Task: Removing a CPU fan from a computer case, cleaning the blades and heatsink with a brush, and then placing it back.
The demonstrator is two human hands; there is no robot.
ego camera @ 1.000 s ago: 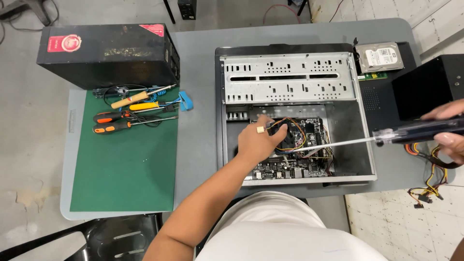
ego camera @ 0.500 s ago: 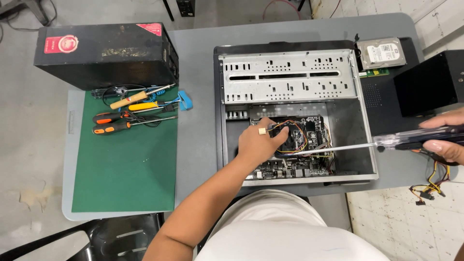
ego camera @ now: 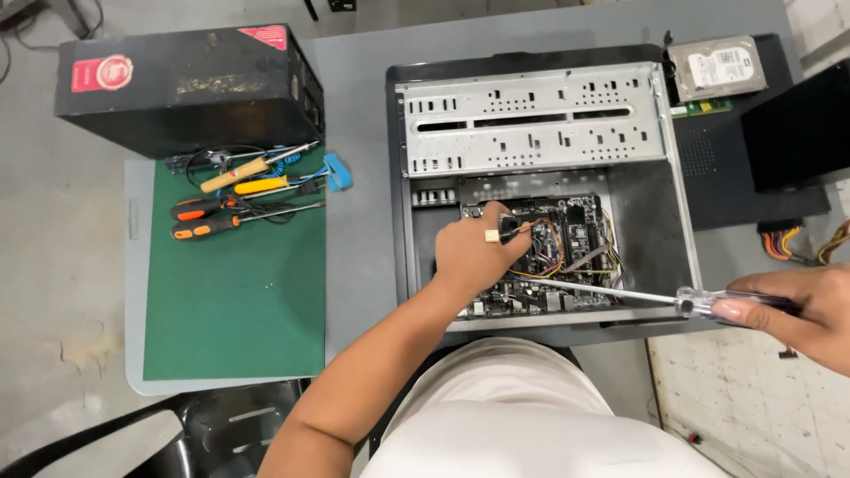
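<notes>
An open computer case (ego camera: 682,230) lies on the grey table, with a motherboard (ego camera: 580,239) and coloured wires inside. My left hand (ego camera: 474,252) reaches into the case and rests on the board, its fingers pinching something small among the wires. My right hand (ego camera: 797,310) grips the clear handle of a long screwdriver (ego camera: 602,290). The thin shaft runs left over the case's near wall toward the board, and its tip ends close under my left hand.
A green mat (ego camera: 235,292) lies at the left with several screwdrivers (ego camera: 235,199) at its far end. Behind it stands a black box (ego camera: 186,84). A hard drive (ego camera: 715,66) and a black panel (ego camera: 792,133) lie at the right, with loose cables (ego camera: 784,241).
My right hand has lowered and drawn nearer with the screwdriver, so the shaft now slopes down to the right. My left hand stays on the board.
</notes>
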